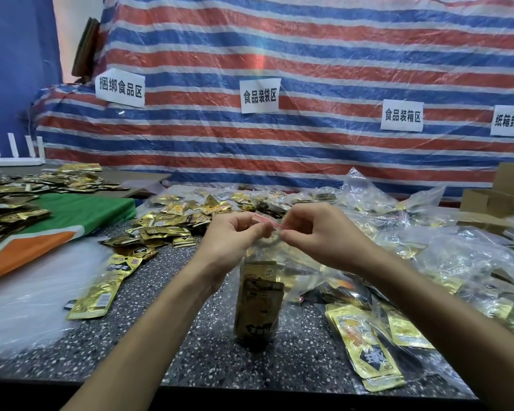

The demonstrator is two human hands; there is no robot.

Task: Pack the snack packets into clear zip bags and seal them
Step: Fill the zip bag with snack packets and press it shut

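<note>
Packets [161,228] left, filled bags [460,262] right

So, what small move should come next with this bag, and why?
Probably press along the red zip strip to seal it: left hand and right hand both pinch it, and snack packets already stand inside the zip bag.
</note>
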